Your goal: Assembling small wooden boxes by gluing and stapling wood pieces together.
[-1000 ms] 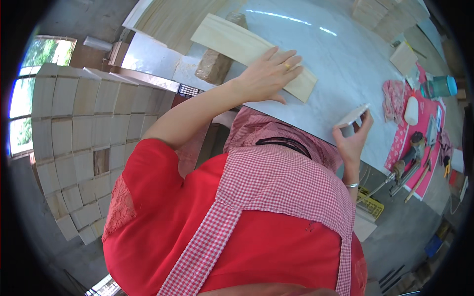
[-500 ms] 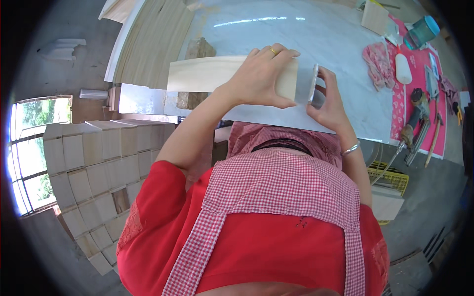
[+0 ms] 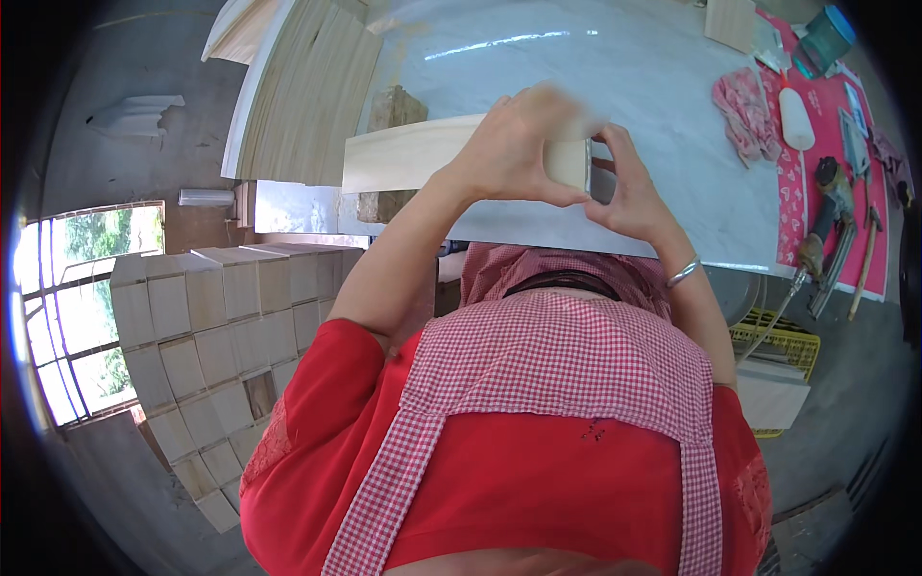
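A pale wooden board lies across a rough wooden block on the worktable. My left hand grips it near its right end, the thumb at the near edge and the fingers over the far edge, blurred at the tips. My right hand is curled around a thin flat piece with a whitish edge, standing upright at the board's end. It appears to touch the board; the fingers partly hide it, and its material is unclear.
Long boards are stacked at the table's left. Wooden blocks are piled below. On the right, a pink mat holds a white glue bottle, a power tool and a teal jar. A pink cloth lies beside it.
My right hand has moved left, bringing the thin flat piece up to the board's end and closing the gap. My left hand keeps hold of the board. The whole view has shifted slightly.
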The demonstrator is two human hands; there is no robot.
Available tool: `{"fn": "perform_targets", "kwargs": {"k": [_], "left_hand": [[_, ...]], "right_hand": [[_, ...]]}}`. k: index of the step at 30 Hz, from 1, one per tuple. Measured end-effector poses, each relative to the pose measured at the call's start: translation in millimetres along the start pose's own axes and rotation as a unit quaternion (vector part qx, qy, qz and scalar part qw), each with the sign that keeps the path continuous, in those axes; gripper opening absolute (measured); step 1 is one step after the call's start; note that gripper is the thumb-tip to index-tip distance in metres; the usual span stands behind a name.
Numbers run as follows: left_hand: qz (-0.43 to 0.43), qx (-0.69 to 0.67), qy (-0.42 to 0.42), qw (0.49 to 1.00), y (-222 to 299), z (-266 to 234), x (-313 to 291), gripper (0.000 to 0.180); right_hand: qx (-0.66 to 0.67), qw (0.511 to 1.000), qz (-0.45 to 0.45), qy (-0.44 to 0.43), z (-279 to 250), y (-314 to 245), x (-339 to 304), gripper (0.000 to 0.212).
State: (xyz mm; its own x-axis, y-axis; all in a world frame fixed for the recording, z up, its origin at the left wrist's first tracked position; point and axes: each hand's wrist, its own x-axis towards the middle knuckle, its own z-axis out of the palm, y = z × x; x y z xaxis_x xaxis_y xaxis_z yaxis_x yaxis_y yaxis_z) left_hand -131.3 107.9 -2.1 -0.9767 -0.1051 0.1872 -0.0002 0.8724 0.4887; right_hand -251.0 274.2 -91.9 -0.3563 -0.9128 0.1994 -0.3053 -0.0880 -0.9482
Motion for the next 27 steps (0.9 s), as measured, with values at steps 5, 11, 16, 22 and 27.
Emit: {"fn": "perform_targets", "kwargs": {"k": [5,11,16,22,27], "left_hand": [[-0.005,-0.007,-0.006,1.0,0.8,3.5,1.1,0.083],[0.002,0.0,-0.004,1.0,0.0,5.0,1.3,0.083],[0.0,0.004,-0.013,1.0,-0.4,5.6,3.1,0.084],[-0.004,-0.001,-0.014,1.0,-1.7,3.8,0.6,0.085],[-0.001,0.014,-0.011,1.0,-2.2,6.4,1.6,0.085]], "right_hand": [[0.001,1.0,0.0,0.002,-0.3,-0.6,-1.1,0.088],[-0.017,1.0,-0.01,0.009,0.4,-0.1,0.0,0.084],[-0.022,1.0,-0.012,0.008,-1.2,1.2,0.3,0.084],[-0.03,0.999,-0.011,0.003,-0.6,-1.4,2.6,0.084],[-0.032,0.999,-0.007,0.0,-1.6,0.8,1.5,0.088]]}}
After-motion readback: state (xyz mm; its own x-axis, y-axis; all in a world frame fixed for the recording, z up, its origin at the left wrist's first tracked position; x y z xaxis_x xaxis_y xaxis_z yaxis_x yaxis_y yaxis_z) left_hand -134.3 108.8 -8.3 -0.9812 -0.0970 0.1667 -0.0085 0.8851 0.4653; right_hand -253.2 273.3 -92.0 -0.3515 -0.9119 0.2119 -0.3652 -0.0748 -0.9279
